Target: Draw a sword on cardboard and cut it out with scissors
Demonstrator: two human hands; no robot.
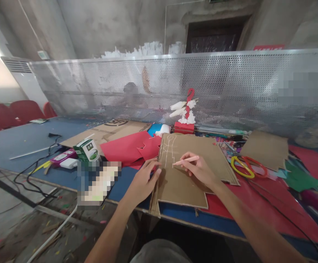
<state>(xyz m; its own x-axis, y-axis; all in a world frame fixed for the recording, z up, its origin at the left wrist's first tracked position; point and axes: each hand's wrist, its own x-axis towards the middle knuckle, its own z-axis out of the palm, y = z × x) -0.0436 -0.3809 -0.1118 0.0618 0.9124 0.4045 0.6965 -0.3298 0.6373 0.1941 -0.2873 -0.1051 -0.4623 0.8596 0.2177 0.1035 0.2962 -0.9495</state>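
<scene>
A piece of brown cardboard (pixel 185 184) lies on the table in front of me, with pale lines drawn on its upper left part. My right hand (pixel 199 168) is closed around a light-coloured pencil (pixel 191 159), whose tip meets the cardboard at the lower end of the lines. At the cardboard's left edge rests my left hand (pixel 142 180), fingers stretched out and holding nothing. Red paper (pixel 126 146) lies beyond my left hand. To the right of the cardboard are scissors (pixel 242 167) with yellow and orange handles.
A perforated metal screen (pixel 104 87) stands behind the blue table (pixel 0 140). Near it is a red and white ornament (pixel 188 109). A green box (pixel 87 152) and black cables (pixel 24 175) are at the left. Red sheets (pixel 271 204) and cardboard scraps (pixel 265 148) cover the right side.
</scene>
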